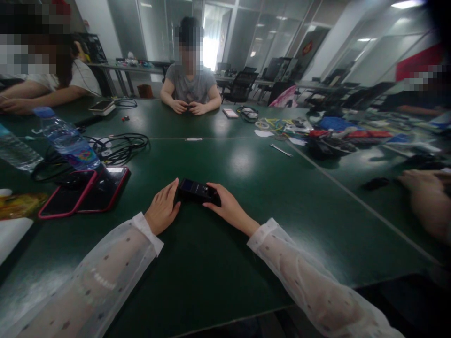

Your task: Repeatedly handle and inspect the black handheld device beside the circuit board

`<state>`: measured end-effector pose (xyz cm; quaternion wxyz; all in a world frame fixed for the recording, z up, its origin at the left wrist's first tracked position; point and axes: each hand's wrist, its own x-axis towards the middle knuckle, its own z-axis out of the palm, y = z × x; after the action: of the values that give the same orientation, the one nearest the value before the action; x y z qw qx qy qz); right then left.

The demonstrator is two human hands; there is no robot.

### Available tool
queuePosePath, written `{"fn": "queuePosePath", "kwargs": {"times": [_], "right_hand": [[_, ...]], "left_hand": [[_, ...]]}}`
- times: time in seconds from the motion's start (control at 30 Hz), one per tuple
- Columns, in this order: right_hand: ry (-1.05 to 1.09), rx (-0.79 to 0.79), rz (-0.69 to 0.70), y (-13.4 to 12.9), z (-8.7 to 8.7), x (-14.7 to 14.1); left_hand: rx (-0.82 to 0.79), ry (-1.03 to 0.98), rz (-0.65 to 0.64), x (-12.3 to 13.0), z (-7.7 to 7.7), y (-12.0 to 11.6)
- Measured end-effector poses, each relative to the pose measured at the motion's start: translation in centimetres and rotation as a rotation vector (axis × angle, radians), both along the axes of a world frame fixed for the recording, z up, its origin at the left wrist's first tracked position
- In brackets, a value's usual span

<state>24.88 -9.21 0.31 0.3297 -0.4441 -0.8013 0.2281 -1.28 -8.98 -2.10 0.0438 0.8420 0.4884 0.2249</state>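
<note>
Fingers (172, 193) of both hands grasp a black device (193, 188) by its two ends, just over or on the green table (197, 272); contact with the tabletop cannot be told. Well left of the device are a clear bottle (18, 151), cut off by the frame, and a blue-capped bottle (68, 141); what fills either, and how far, is unclear. Left of the device too, but closer, two red-rimmed phones (105, 190) overlap. The left hand (160, 209) has its fingers nearly straight against the device's left end, thumb at the near corner. The device's long axis runs left to right, right end slightly nearer the wearer, screen towards the left. At its right end, the right hand (230, 206) pinches it between thumb and fingers. Beyond the device, to its right, lies a wrench (281, 150).
</note>
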Motion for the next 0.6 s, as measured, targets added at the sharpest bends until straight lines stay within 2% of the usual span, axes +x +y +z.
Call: {"fn": "queuePosePath", "kwargs": {"times": [0.23, 0.33, 0.47, 0.6], "right_hand": [[0.105, 0.003, -0.025, -0.4, 0.7, -0.2], [0.205, 0.059, -0.074, -0.2, 1.2, -0.1], [0.294, 0.217, -0.249, 1.0, 1.8, 1.6], [0.200, 0.327, -0.491, 2.8, 1.1, 4.9]], "left_hand": [[0.018, 0.025, 0.007, -0.1, -0.6, 0.2], [0.014, 0.027, 0.000, -0.2, -0.6, 0.2], [-0.010, 0.025, 0.000, -0.2, -0.2, 0.0], [-0.019, 0.019, -0.002, 0.0, 0.4, -0.2]]}}
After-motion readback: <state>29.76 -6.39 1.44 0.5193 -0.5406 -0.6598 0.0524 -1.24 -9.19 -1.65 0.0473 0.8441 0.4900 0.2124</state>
